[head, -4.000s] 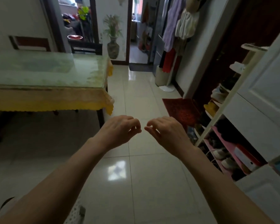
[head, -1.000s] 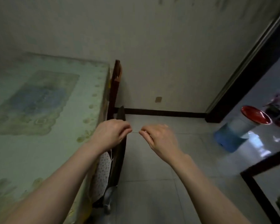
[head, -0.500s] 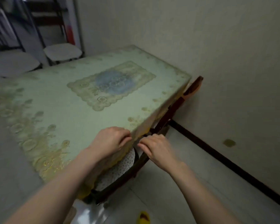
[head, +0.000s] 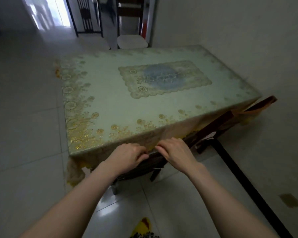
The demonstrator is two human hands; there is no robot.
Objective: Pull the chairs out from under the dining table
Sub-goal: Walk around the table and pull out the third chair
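Observation:
The dining table (head: 110, 107) wears a pale green cloth with gold flowers and fills the middle of the view. At its near end a dark wooden chair (head: 144, 166) is tucked under the hanging cloth. My left hand (head: 127, 158) and my right hand (head: 176, 152) lie side by side on its top rail, fingers curled over the edge. A second reddish-brown chair (head: 263, 103) is pushed in at the table's near right corner, close to the wall. Most of both seats is hidden under the table.
A chair with a white seat cushion (head: 132, 42) stands past the far end of the table. The wall with its dark baseboard (head: 239, 170) runs close along the right. Pale tiled floor (head: 24, 134) spreads to the left. A yellow slipper (head: 143, 225) shows at the bottom.
The view has swung from the wall corner round to the table's near end. Both hands, held curled in the air before, now rest on the dark chair's top rail.

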